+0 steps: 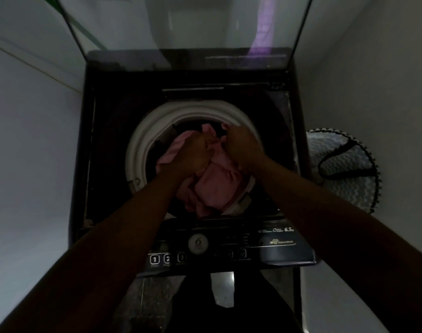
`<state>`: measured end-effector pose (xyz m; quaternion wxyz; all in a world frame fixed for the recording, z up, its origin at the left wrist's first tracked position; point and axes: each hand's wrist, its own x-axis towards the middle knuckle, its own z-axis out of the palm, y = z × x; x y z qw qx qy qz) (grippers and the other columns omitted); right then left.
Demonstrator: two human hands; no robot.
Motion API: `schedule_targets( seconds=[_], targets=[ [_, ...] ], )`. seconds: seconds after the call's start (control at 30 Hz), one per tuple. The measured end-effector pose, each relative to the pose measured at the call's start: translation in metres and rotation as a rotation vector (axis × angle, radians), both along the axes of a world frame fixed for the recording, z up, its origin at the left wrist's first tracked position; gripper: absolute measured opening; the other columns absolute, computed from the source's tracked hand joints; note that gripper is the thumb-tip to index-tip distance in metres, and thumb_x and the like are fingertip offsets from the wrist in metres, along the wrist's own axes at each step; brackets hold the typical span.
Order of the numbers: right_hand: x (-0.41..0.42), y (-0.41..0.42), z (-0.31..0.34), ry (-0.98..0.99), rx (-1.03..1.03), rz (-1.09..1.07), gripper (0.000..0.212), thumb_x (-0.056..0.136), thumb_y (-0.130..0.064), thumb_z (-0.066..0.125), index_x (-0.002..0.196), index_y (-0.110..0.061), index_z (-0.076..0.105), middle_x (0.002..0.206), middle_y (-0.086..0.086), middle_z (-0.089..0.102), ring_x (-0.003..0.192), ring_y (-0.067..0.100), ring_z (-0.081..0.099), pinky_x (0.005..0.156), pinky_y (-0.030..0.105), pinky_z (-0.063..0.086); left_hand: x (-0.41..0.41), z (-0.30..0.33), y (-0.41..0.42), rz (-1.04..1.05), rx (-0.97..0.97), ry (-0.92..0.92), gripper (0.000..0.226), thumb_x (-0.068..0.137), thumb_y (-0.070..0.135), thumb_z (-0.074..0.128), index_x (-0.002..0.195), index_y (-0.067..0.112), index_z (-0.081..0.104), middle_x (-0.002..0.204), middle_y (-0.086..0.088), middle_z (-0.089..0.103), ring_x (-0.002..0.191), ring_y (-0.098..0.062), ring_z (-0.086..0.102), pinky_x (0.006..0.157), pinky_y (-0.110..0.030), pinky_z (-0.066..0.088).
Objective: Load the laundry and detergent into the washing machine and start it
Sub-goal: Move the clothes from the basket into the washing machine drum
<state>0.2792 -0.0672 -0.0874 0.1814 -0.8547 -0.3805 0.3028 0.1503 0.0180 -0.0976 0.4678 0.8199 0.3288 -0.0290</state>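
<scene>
**Laundry in drum, both hands on it**

Laundry: pink cloth [214,186] piled in the drum opening of the top-load washing machine [104,150], bulging up to the white drum ring [142,131]. Some darker items sit beneath and behind it, too dim to identify.

Left hand [193,152] is over the pile, fingers curled down into the pink fabric, grip clenched on the cloth. Right hand [243,147] is just beside it, likewise bunched around a fold of the same cloth at the far side of the pile. The hands are almost touching each other.

Glass lid [181,25] stands raised at the back. Control panel [229,246] faces the person at the near edge, with numbered buttons [168,258] and a round dial [198,242].

Patterned laundry basket [342,169] with a dark handle sits on the floor right of the machine. Lighting is very dim.
</scene>
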Motion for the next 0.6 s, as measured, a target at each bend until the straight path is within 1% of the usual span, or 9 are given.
schedule_targets(
  seconds=[0.07, 0.13, 0.17, 0.27, 0.33, 0.37, 0.43, 0.5, 0.6],
  targets=[
    [0.011, -0.007, 0.013, -0.036, 0.033, -0.045, 0.014, 0.096, -0.021, 0.054, 0.100, -0.011, 0.063, 0.102, 0.009, 0.063, 0.092, 0.023, 0.060, 0.075, 0.027, 0.046, 0.012, 0.008, -0.007, -0.003, 0.046, -0.006, 0.026, 0.101, 0.018, 0.047, 0.117, 0.003, 0.061, 0.116, -0.004, 0.062, 0.104, -0.014, 0.055, 0.082, -0.003, 0.030],
    [0.021, -0.012, 0.025, -0.109, 0.052, -0.068, 0.022, 0.095, -0.025, 0.055, 0.080, -0.010, 0.059, 0.096, 0.015, 0.065, 0.081, 0.025, 0.060, 0.063, 0.026, 0.041, 0.026, 0.017, -0.016, -0.012, 0.090, -0.054, 0.021, 0.098, 0.011, 0.050, 0.109, 0.003, 0.066, 0.110, -0.004, 0.064, 0.097, -0.013, 0.056, 0.075, -0.004, 0.032],
    [0.025, -0.016, 0.033, -0.139, 0.051, -0.084, 0.027, 0.094, -0.028, 0.055, 0.076, -0.008, 0.056, 0.095, 0.017, 0.066, 0.079, 0.025, 0.060, 0.061, 0.027, 0.038, 0.035, 0.021, -0.020, -0.010, 0.081, -0.080, 0.020, 0.096, 0.009, 0.051, 0.107, 0.004, 0.067, 0.110, -0.007, 0.066, 0.097, -0.015, 0.058, 0.077, -0.009, 0.036],
    [0.039, -0.033, 0.055, -0.297, 0.145, -0.164, 0.031, 0.092, -0.030, 0.053, 0.087, 0.000, 0.060, 0.095, 0.020, 0.065, 0.088, 0.033, 0.063, 0.063, 0.033, 0.037, 0.058, 0.031, -0.034, -0.009, 0.102, -0.099, 0.014, 0.095, 0.012, 0.052, 0.089, 0.014, 0.064, 0.097, -0.002, 0.065, 0.088, -0.016, 0.059, 0.077, -0.025, 0.044],
    [0.053, -0.049, 0.069, -0.406, 0.148, -0.230, 0.032, 0.093, -0.034, 0.048, 0.089, -0.006, 0.063, 0.093, 0.017, 0.066, 0.087, 0.035, 0.061, 0.068, 0.037, 0.043, 0.076, 0.035, -0.045, -0.019, 0.172, -0.153, 0.014, 0.094, 0.012, 0.053, 0.094, 0.021, 0.063, 0.097, -0.002, 0.063, 0.090, -0.018, 0.059, 0.078, -0.024, 0.042],
    [0.063, -0.058, 0.073, -0.430, 0.147, -0.267, 0.032, 0.093, -0.035, 0.046, 0.088, -0.009, 0.064, 0.090, 0.015, 0.067, 0.084, 0.035, 0.061, 0.068, 0.037, 0.045, 0.087, 0.036, -0.051, -0.018, 0.211, -0.195, 0.018, 0.092, 0.010, 0.053, 0.099, 0.020, 0.066, 0.100, -0.003, 0.063, 0.093, -0.016, 0.058, 0.082, -0.023, 0.042],
    [0.085, -0.077, 0.077, -0.432, 0.167, -0.362, 0.033, 0.090, -0.037, 0.048, 0.083, -0.009, 0.066, 0.085, 0.015, 0.068, 0.081, 0.037, 0.063, 0.067, 0.038, 0.048, 0.105, 0.045, -0.069, 0.018, 0.304, -0.314, 0.026, 0.084, 0.004, 0.054, 0.102, 0.016, 0.068, 0.096, -0.003, 0.060, 0.088, -0.008, 0.053, 0.080, -0.017, 0.037],
    [0.112, -0.103, 0.070, -0.377, 0.166, -0.433, 0.034, 0.088, -0.037, 0.049, 0.068, -0.010, 0.057, 0.074, 0.015, 0.064, 0.074, 0.036, 0.063, 0.062, 0.037, 0.046, 0.128, 0.057, -0.091, 0.054, 0.343, -0.432, 0.028, 0.081, 0.000, 0.054, 0.100, 0.014, 0.069, 0.091, 0.000, 0.054, 0.082, -0.006, 0.050, 0.077, -0.013, 0.035],
    [0.147, -0.151, 0.048, -0.320, 0.105, -0.512, 0.041, 0.089, -0.034, 0.048, 0.055, -0.016, 0.034, 0.055, 0.004, 0.040, 0.060, 0.028, 0.051, 0.054, 0.031, 0.031, 0.163, 0.069, -0.123, -0.022, 0.375, -0.547, 0.028, 0.080, -0.003, 0.054, 0.099, 0.012, 0.068, 0.089, 0.005, 0.047, 0.081, -0.009, 0.050, 0.078, -0.015, 0.038]
  ],
)
